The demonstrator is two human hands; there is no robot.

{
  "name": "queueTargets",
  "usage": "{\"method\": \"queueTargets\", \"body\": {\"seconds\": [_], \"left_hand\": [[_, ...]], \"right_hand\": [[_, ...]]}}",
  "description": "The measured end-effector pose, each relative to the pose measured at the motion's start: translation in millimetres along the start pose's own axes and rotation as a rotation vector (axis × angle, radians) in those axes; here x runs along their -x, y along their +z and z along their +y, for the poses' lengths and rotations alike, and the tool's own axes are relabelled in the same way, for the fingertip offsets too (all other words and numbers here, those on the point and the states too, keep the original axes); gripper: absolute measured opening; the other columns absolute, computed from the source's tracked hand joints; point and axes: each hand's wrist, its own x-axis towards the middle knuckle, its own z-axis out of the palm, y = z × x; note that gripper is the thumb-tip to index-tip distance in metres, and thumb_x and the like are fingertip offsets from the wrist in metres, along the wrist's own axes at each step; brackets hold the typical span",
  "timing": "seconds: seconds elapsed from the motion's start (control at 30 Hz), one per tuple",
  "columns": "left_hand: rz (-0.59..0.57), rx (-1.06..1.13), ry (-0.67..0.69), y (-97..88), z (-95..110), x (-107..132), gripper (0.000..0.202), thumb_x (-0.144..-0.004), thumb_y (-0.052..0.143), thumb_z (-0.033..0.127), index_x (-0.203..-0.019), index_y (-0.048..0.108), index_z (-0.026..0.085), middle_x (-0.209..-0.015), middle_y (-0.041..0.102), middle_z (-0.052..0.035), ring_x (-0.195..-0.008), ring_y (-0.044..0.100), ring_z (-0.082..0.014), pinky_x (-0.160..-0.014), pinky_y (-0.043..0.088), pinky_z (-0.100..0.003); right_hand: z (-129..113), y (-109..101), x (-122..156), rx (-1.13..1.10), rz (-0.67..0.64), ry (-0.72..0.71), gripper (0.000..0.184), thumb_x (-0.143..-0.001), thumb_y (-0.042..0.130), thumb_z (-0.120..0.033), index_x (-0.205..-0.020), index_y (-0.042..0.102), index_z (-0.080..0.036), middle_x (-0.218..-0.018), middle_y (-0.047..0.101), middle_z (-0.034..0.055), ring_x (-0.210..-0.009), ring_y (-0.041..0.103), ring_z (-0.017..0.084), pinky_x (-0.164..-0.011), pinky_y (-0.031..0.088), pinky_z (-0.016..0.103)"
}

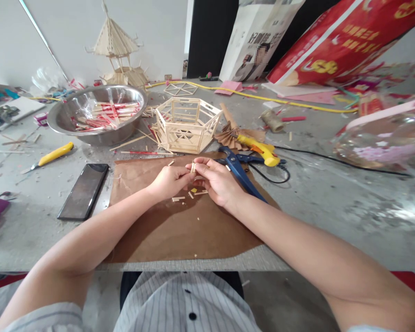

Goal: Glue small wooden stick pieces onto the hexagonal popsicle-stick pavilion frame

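My left hand (169, 181) and my right hand (217, 180) meet over a brown paper sheet (180, 226). Both pinch a small short wooden stick piece (192, 167) held upright between their fingertips. Several cut stick bits (186, 195) lie on the paper just below the hands. A hexagonal frame of wooden sticks (186, 123) stands right behind the hands. Blue-handled shears (240, 171) lie beside my right hand, partly under the wrist.
A yellow glue gun (261, 150) with a black cord lies right of the frame. A steel bowl of sticks (98, 113), a black phone (84, 190) and a yellow-handled knife (51, 156) are on the left. A stick pagoda (116, 46) stands at the back.
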Motion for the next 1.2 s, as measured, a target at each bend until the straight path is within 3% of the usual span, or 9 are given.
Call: {"method": "queueTargets", "body": {"seconds": [1.2], "left_hand": [[-0.088,0.173,-0.108,-0.2,4.2,-0.1,0.038,-0.081,0.047,0.043,-0.057,0.053,0.014,-0.052,0.057,0.0006,-0.038,0.044,-0.0049,-0.039,0.033,-0.017]], "right_hand": [[1.6,1.7,0.8,-0.049,0.041,-0.037,0.039,-0.052,0.076,-0.031,-0.079,0.051,-0.020,-0.075,0.067,-0.0018,-0.062,0.057,0.010,-0.054,0.042,0.023]]}}
